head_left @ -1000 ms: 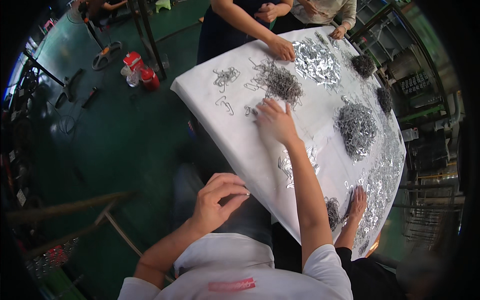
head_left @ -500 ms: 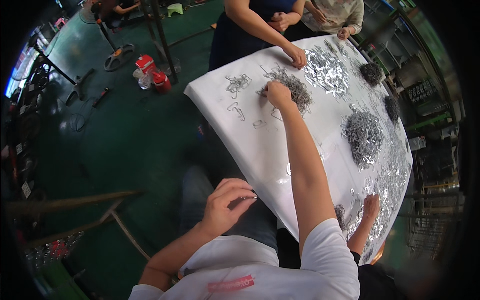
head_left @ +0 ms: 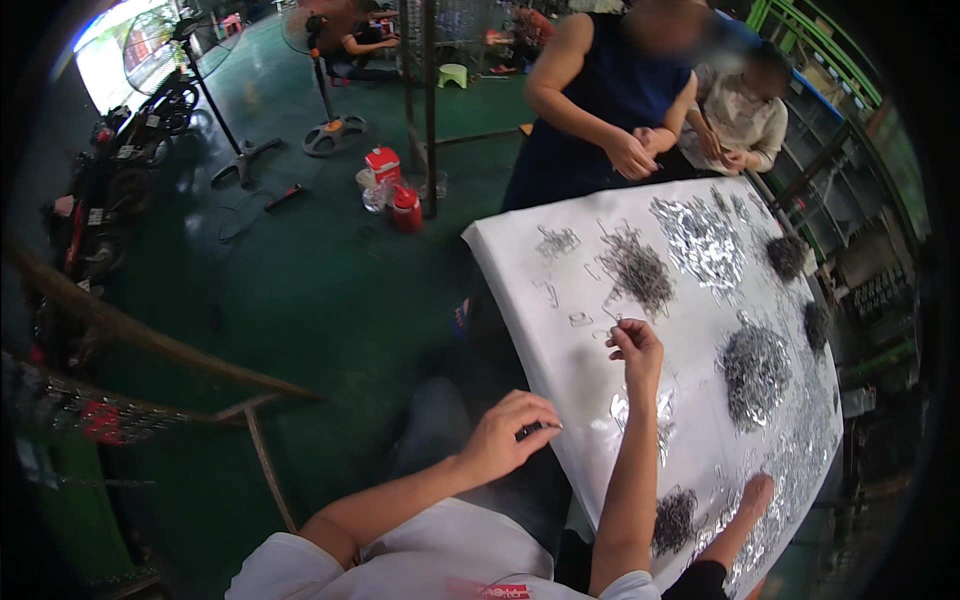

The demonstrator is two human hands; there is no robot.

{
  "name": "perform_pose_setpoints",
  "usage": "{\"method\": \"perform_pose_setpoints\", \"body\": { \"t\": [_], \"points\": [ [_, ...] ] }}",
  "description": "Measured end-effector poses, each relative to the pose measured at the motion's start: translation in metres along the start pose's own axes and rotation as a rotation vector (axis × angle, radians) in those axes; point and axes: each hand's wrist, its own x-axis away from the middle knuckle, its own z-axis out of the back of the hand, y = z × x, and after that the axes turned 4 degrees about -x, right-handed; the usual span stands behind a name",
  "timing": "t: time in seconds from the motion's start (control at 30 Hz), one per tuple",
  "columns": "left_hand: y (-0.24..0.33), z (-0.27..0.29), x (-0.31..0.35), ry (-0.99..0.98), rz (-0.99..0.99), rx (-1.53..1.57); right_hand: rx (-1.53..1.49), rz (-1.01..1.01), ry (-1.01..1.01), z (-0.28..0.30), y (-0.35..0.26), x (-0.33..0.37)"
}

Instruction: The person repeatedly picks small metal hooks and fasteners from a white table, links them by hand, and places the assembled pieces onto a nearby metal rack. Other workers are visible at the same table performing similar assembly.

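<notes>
My left hand [head_left: 512, 435] is off the near left edge of the table, its thumb and fingers pinched. A small shiny metal piece [head_left: 559, 427] shows at its fingertips, mostly hidden by them. Above the white tabletop [head_left: 560, 345], my right hand [head_left: 640, 350] pinches a thin bent wire hook [head_left: 613, 317]. Just beyond that hand lies a pile of grey wire hooks [head_left: 638, 270], with a few loose ones [head_left: 580, 320] to its left. A scatter of shiny flat metal pieces [head_left: 655, 425] lies beside my right forearm.
Farther right are a heap of shiny clips [head_left: 700, 245], a large grey heap [head_left: 755, 375] and several dark bundles [head_left: 786, 258]. A co-worker's hand [head_left: 758, 493] reaches in at lower right. Two people stand across the table. Fans [head_left: 335, 135] and a red jug [head_left: 406, 208] are on the floor.
My right hand has drawn back from the wire pile toward me, now with a wire hook. The person opposite has lifted a hand off the table. The whole view has shifted.
</notes>
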Motion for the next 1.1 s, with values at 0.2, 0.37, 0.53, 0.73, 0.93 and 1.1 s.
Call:
{"method": "perform_pose_setpoints", "body": {
  "t": [0.2,0.37,0.53,0.73,0.93,1.1],
  "points": [
    [-0.005,-0.004,0.0,0.044,-0.057,-0.071,-0.188,-0.087,0.015,-0.02,-0.042,0.109],
    [-0.008,-0.004,0.004,0.077,-0.067,-0.114,-0.255,-0.099,-0.061,-0.039,-0.05,0.155],
    [-0.005,0.001,0.007,0.083,-0.044,-0.119,-0.218,-0.007,-0.013,-0.057,-0.046,0.168],
    [-0.003,0.005,0.007,0.11,-0.044,-0.126,-0.122,-0.05,0.013,-0.061,-0.052,0.164],
    [0.001,0.008,0.003,0.148,-0.034,-0.164,-0.016,0.19,0.048,-0.074,-0.046,0.151],
    [0.003,0.018,0.001,0.243,-0.025,-0.194,0.085,0.3,-0.036,-0.083,-0.059,0.133]
  ]
}}
